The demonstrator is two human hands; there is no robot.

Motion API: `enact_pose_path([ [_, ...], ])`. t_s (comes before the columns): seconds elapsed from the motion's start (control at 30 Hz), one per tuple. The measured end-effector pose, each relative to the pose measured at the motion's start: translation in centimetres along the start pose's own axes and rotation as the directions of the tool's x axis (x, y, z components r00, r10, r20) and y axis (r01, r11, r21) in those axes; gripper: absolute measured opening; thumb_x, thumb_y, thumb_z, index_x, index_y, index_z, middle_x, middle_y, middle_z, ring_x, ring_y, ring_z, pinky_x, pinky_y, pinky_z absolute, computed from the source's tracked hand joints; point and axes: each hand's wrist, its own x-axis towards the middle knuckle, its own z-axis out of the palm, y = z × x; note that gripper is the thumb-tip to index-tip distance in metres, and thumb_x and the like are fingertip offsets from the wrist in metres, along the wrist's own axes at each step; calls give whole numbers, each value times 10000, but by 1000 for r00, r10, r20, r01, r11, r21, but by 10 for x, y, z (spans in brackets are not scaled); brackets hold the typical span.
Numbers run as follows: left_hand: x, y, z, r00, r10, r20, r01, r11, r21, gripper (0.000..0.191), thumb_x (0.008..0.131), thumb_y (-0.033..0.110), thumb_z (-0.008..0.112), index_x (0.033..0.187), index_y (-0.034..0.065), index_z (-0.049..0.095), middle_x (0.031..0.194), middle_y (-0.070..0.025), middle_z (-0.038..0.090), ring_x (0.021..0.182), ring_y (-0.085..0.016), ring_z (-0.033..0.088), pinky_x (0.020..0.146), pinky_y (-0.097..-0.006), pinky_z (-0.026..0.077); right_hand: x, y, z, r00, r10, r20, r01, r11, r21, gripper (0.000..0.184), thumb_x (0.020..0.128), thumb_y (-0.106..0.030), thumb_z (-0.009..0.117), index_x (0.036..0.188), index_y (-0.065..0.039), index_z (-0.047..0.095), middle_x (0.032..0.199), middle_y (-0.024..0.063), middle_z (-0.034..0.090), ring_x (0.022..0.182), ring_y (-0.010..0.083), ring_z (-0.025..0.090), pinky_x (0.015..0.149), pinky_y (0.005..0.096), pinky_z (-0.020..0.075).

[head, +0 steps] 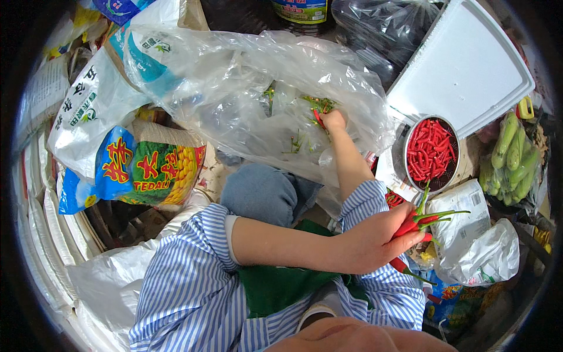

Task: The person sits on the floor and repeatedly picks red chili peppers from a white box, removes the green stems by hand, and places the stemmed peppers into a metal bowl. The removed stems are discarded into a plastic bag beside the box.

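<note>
My left hand [396, 240] reaches across to the right, over my right forearm. It is shut on a few red chili peppers [407, 226] with green stems pointing outward. My right hand [335, 121] stretches forward onto a large clear plastic bag [228, 57], its fingers closed around red chilies [318, 119] beside a cluster of green stems [323, 104]. Loose green sprigs [295, 144] lie on the plastic. Right of my right forearm, a round perforated metal bowl [457, 154] holds many red chilies without visible stems. More red chilies [394, 199] show below the bowl, partly hidden.
A white foam lid [466, 66] leans behind the bowl. Bagged long green vegetables [512, 154] lie at the right, near crumpled white packaging [488, 255]. Printed sacks [154, 163] crowd the left. A large labelled container [301, 11] stands at the top. My denim-covered knee [259, 193] is below the bag.
</note>
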Motion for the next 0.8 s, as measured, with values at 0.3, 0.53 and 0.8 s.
enact_pose_path([
  [0.3,9,-28,9,946,319,-51,-314,945,87,228,852,171,509,911,-8,381,687,-132,472,576,-203,481,526,-326,385,-39,0,-37,1000,-7,30,-2,951,309,283,644,-298,727,691,-55,589,664,84,600,604,178,551,603,303,435],
  [0.53,25,-44,25,974,219,-62,-203,959,199,205,880,165,465,969,-8,401,733,-40,463,644,-89,429,569,-246,386,-72,22,-76,969,-186,-163,236,893,383,168,747,-156,634,675,-12,589,597,34,574,520,97,514,509,257,420],
  [0.8,8,-27,40,943,334,12,-330,926,182,241,852,199,504,881,-18,403,689,-129,497,611,-212,510,557,-342,400,-66,30,-51,916,-259,-308,344,901,266,152,731,-142,609,787,0,619,611,82,592,557,151,554,566,300,450],
])
